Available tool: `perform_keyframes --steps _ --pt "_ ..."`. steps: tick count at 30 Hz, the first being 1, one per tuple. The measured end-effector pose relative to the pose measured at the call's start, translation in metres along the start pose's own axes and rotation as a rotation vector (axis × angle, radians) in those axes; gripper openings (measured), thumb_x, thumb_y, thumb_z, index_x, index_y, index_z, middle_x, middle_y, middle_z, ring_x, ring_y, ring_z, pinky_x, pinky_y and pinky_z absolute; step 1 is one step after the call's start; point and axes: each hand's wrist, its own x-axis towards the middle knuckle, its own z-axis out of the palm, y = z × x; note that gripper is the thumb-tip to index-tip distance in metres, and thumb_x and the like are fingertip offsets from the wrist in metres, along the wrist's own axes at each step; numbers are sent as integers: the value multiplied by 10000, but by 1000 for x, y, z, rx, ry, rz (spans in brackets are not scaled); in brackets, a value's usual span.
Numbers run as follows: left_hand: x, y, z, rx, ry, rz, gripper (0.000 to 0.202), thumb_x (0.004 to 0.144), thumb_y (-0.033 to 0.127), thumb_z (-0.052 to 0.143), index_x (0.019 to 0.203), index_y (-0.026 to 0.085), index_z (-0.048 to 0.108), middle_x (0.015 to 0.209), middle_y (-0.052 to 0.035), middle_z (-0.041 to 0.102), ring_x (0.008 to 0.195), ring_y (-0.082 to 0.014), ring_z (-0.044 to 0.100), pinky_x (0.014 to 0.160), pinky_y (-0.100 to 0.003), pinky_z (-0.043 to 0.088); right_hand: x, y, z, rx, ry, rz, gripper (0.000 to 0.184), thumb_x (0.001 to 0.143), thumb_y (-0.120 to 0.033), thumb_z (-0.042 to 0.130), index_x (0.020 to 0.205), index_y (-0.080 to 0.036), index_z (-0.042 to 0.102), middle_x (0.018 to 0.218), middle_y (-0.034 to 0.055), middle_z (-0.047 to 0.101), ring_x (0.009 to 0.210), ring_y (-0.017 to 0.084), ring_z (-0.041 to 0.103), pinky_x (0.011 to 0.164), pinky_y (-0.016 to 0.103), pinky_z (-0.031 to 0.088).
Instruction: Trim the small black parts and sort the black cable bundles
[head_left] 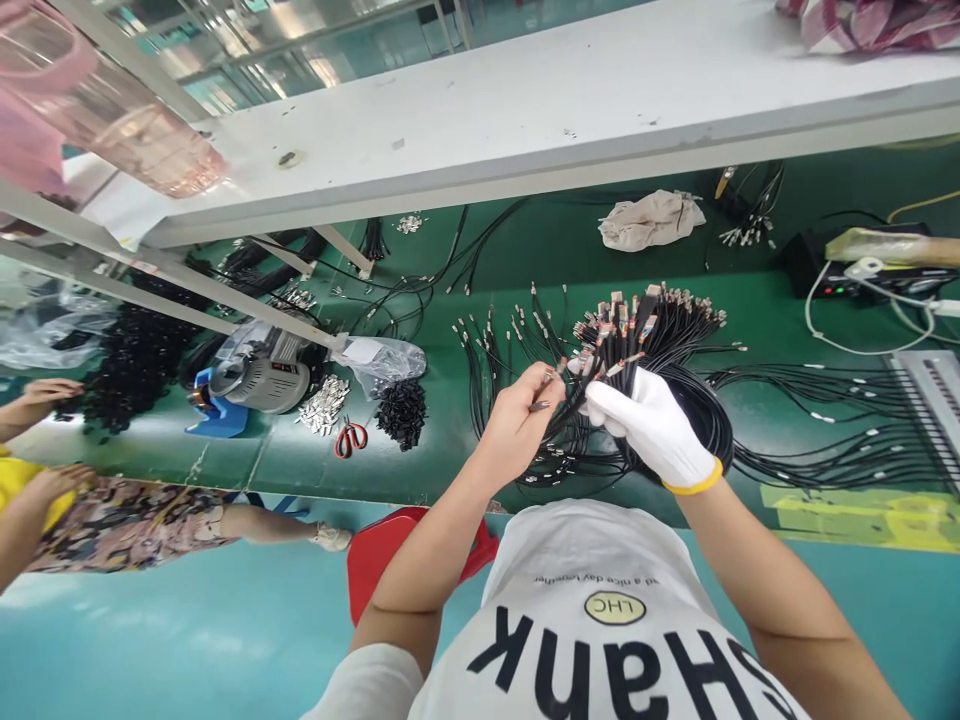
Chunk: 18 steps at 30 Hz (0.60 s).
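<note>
My right hand (651, 422), in a white glove with a yellow cuff, is closed around a bundle of black cables (628, 345) whose metal connector ends stand up. Close on its left, my bare left hand (523, 420) pinches near the cable ends. A small dark tip pokes out between its fingers; I cannot make out what it is. More black cables (686, 390) lie coiled under and behind the glove. Loose cable ends (487, 340) fan out to the left of my hands on the green bench.
Red-handled pliers (350, 437), black small parts (401, 412), metal pieces (324, 404) and a grey machine (262, 370) lie to the left. A co-worker's hand (54, 390) is at far left. A white shelf (450, 130) overhangs the back; a slotted grey rack (930, 400) sits right.
</note>
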Motion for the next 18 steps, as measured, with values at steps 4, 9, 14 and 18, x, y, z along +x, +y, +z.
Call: perform_keyframes --steps 4,9,14,18 --pt "2 -6 2 66 -49 34 174 951 362 618 1010 202 587 794 21 537 695 -101 475 651 -217 390 1 5 0 2 -21 18 340 887 -456 733 757 -166 611 671 9 628 529 80 429 492 239 314" --pt "5 -13 1 76 -42 86 168 925 323 646 861 169 631 922 -37 644 787 -119 563 701 -225 443 1 6 -1 35 -40 21 316 871 -432 753 772 -162 622 662 2 617 526 72 411 476 226 295" --pt "1 -15 2 17 -13 16 211 913 375 670 882 167 654 845 -17 636 675 -92 505 618 -213 414 1 6 -3 67 -23 10 264 860 -411 766 931 -169 686 673 -6 627 537 74 426 482 217 318" --pt "-1 -13 4 88 -95 29 271 835 402 771 897 174 640 853 -11 631 664 -91 481 591 -209 395 3 5 -1 80 -1 30 304 856 -414 761 1034 -170 724 645 -16 607 526 73 420 463 208 314"
